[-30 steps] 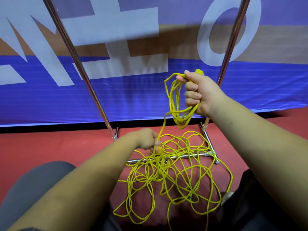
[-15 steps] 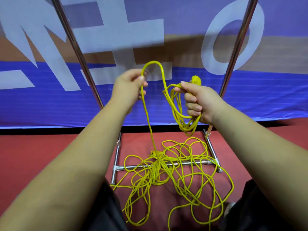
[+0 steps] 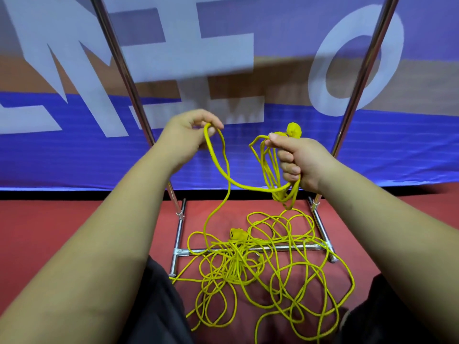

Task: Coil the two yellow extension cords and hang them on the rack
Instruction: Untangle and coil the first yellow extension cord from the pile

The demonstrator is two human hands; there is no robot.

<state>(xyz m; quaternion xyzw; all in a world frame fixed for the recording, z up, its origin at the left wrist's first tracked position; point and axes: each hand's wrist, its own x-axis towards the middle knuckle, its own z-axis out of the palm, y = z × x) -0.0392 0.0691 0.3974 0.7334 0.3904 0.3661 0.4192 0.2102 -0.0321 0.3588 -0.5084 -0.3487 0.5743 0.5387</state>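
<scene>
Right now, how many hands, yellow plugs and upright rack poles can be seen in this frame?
Hands: 2, the left hand and the right hand, both holding cord
Yellow plugs: 2 plainly showing, one held, one lying below
Upright rack poles: 2
Total: 6

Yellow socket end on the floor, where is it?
Head view, centre floor: the socket end lies on the cord tangle, just beyond the rack's base crossbar.

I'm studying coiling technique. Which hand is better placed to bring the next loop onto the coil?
Left. The left hand pinches the cord loop that runs down to the floor pile, while the right hand is full, gripping the gathered coil.
</scene>
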